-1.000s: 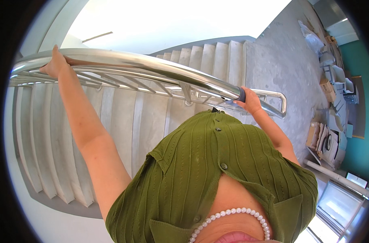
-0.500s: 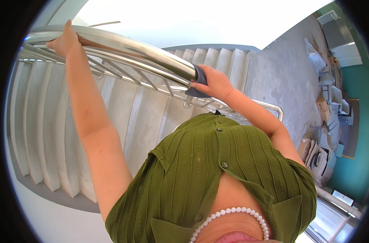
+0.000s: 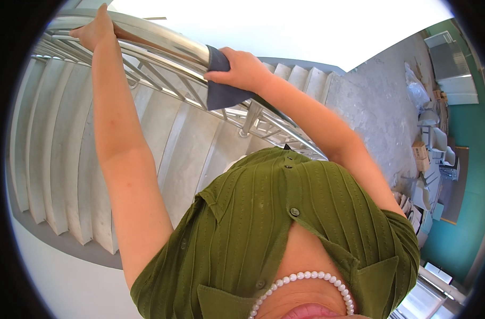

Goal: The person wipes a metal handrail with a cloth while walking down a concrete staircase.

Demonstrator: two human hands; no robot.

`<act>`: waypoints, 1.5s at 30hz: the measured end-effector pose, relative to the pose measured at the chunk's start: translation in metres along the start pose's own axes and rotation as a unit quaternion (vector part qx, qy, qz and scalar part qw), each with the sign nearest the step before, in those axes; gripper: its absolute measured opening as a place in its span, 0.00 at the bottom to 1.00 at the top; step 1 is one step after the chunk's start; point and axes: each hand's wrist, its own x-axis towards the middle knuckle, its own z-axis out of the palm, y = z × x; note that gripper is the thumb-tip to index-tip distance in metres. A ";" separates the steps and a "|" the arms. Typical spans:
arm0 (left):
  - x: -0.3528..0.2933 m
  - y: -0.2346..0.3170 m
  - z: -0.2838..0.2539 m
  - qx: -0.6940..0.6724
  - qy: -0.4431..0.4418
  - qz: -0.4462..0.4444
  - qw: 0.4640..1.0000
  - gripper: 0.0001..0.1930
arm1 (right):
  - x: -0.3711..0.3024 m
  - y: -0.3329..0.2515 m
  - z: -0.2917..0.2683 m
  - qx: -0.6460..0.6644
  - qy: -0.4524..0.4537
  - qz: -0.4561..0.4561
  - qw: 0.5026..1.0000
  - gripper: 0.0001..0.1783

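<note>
Cloth [image 3: 225,97] now farther left along the handrail [image 3: 168,36]

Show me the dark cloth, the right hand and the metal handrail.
Dark cloth [image 3: 225,95]: head view, on its lower flap.
Right hand [image 3: 243,69]: head view, on the back of it.
Metal handrail [image 3: 170,40]: head view, on its shiny top bar.

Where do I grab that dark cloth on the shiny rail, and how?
The cloth is probably best pinched by its loose lower flap, coming from the green shirt side: that flap hangs off the handrail, while the right hand holds the part over it.
</note>
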 end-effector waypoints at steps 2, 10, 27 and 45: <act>-0.016 0.014 -0.003 -0.033 -0.018 -0.024 0.999 0.52 | -0.019 0.012 -0.001 -0.008 0.011 0.005 1.000 0.46; -0.025 0.032 -0.013 -0.030 -0.055 -0.045 0.997 0.54 | -0.111 0.063 -0.001 -0.069 0.091 -0.016 0.993 0.40; -0.030 0.029 -0.013 -0.081 -0.042 -0.010 0.996 0.54 | -0.135 0.072 0.005 -0.148 0.130 -0.028 0.980 0.49; -0.036 0.048 -0.011 0.094 0.010 -0.023 0.995 0.57 | 0.102 -0.048 -0.012 0.261 -0.219 0.109 0.934 0.45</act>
